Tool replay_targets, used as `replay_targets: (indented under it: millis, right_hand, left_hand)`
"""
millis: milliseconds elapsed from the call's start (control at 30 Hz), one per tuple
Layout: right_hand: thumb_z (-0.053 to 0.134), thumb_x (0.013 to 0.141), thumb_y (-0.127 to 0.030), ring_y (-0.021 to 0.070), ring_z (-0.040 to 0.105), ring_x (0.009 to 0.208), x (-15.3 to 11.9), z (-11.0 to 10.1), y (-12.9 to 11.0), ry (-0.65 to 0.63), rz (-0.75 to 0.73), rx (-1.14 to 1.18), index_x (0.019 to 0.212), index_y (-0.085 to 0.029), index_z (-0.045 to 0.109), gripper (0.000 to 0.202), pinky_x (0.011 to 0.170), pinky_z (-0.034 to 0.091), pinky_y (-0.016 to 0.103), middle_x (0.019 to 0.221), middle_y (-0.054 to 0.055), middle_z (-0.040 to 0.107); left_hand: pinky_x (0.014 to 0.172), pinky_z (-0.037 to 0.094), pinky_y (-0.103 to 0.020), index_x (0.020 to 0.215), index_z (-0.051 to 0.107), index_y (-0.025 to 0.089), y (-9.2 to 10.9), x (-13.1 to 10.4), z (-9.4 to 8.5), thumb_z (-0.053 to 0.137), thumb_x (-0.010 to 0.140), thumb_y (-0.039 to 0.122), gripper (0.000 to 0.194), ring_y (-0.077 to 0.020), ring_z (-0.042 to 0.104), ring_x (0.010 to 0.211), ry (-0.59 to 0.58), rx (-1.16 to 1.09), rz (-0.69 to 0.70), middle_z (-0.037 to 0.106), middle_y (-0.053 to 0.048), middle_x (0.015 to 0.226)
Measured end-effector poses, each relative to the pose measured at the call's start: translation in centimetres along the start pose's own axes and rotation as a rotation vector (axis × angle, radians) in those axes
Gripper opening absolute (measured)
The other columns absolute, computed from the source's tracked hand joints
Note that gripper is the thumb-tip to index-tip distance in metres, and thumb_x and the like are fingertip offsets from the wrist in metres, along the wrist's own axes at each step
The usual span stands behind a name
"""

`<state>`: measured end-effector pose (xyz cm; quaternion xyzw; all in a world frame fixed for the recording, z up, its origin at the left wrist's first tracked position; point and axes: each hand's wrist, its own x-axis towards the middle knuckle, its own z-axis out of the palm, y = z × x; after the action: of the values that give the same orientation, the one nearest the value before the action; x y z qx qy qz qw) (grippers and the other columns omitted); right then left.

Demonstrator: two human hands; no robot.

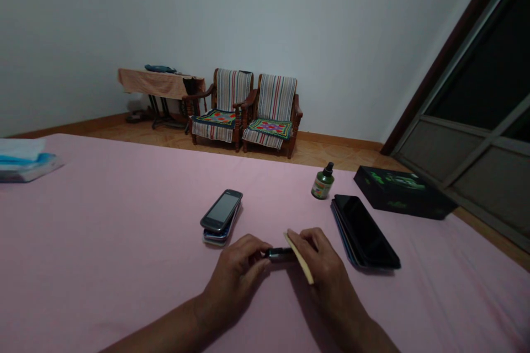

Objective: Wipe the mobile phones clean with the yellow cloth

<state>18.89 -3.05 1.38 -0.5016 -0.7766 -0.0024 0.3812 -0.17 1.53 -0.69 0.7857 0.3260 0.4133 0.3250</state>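
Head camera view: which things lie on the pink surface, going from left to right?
Tissue pack → stacked phones → left hand → right hand → black tablets → black box.

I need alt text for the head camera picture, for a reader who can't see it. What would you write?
Two hands meet over a pink tablecloth: the left hand holds a small dark phone while the right hand presses a pale yellow cloth to it. Beyond lie a stack of phones, a green spray bottle, stacked dark tablets and a black box.

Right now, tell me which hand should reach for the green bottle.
Probably right: the right hand lies nearer the green bottle, on the same side. The left hand would cross over.
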Motion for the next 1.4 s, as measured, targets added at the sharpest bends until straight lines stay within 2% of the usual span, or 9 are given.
replay_targets:
  millis: [67,167,233,467,633,833,1033,1233,1400]
  right_hand:
    - [0.044,0.083,0.004,0.0211,0.059,0.084,-0.2,0.8,-0.5,0.099,-0.075,-0.020,0.129,-0.015,0.052,0.050,0.068,0.055,0.031,0.092,0.009,0.058]
    - [0.049,0.090,-0.005,0.0224,0.059,0.081,-0.4,2.2,-1.7,0.093,-0.195,-0.091,0.128,-0.011,0.052,0.039,0.068,0.055,0.033,0.091,0.011,0.060]
    - [0.046,0.090,-0.003,0.0239,0.059,0.082,-0.5,3.1,-2.4,0.083,-0.233,-0.151,0.127,-0.007,0.052,0.038,0.070,0.055,0.036,0.091,0.013,0.061]
    - [0.043,0.081,0.005,0.0256,0.058,0.080,-1.2,3.2,-1.8,-0.039,-0.105,-0.250,0.125,-0.007,0.052,0.046,0.066,0.056,0.038,0.094,0.014,0.061]
    - [0.044,0.081,0.006,0.0268,0.056,0.085,-1.5,1.9,0.2,-0.013,-0.001,-0.277,0.121,-0.009,0.055,0.044,0.068,0.056,0.040,0.093,0.014,0.058]
    - [0.050,0.081,0.005,0.0264,0.055,0.084,-1.2,0.8,1.5,-0.030,0.136,-0.267,0.117,-0.013,0.058,0.041,0.071,0.054,0.040,0.090,0.011,0.057]
    - [0.049,0.083,0.005,0.0261,0.055,0.086,-1.4,1.1,0.9,-0.008,0.107,-0.200,0.117,-0.010,0.059,0.038,0.071,0.054,0.041,0.092,0.012,0.058]
    - [0.045,0.087,0.002,0.0247,0.057,0.086,-1.3,2.9,-0.9,0.020,-0.132,-0.101,0.128,-0.009,0.052,0.043,0.070,0.056,0.037,0.097,0.014,0.061]
    - [0.043,0.085,0.003,0.0250,0.058,0.085,-1.6,2.9,-0.4,0.014,-0.062,-0.139,0.125,-0.010,0.055,0.044,0.070,0.056,0.039,0.094,0.014,0.061]
  left_hand:
    - [0.067,0.043,-0.029,0.094,0.068,0.019,0.1,0.0,0.0,0.060,0.089,0.021,0.009,-0.0183,0.059,0.072,-0.004,-0.013,-0.013,0.064,-0.003,0.079]
    - [0.064,0.043,-0.028,0.083,0.067,0.018,0.3,0.0,0.2,0.059,0.090,0.023,0.012,-0.0173,0.057,0.069,-0.004,-0.022,-0.041,0.061,-0.002,0.074]
    - [0.063,0.043,-0.027,0.078,0.066,0.017,0.3,-0.1,0.3,0.057,0.091,0.024,0.017,-0.0172,0.057,0.068,0.002,-0.018,-0.075,0.060,-0.001,0.071]
    - [0.066,0.046,-0.029,0.084,0.069,0.018,0.5,0.0,0.2,0.060,0.084,0.019,0.009,-0.0182,0.059,0.070,-0.006,0.023,-0.101,0.064,-0.003,0.075]
    - [0.062,0.045,-0.028,0.084,0.070,0.017,0.6,0.2,0.1,0.059,0.081,0.013,0.012,-0.0183,0.058,0.068,-0.005,0.043,-0.108,0.064,-0.004,0.074]
    - [0.062,0.044,-0.029,0.086,0.069,0.017,0.2,0.2,0.2,0.059,0.082,0.016,0.011,-0.0184,0.058,0.067,0.009,0.043,-0.101,0.063,-0.004,0.075]
    - [0.065,0.045,-0.029,0.090,0.070,0.017,-0.1,0.3,0.3,0.060,0.086,0.019,0.011,-0.0190,0.060,0.071,-0.025,0.013,-0.084,0.065,-0.004,0.077]
    - [0.065,0.045,-0.029,0.089,0.069,0.018,0.1,0.3,0.4,0.061,0.090,0.027,0.013,-0.0184,0.060,0.070,-0.032,-0.003,-0.072,0.065,-0.003,0.076]
    - [0.065,0.045,-0.029,0.090,0.067,0.018,0.0,0.0,0.5,0.060,0.089,0.025,0.010,-0.0185,0.060,0.070,-0.021,0.038,-0.063,0.065,-0.004,0.078]
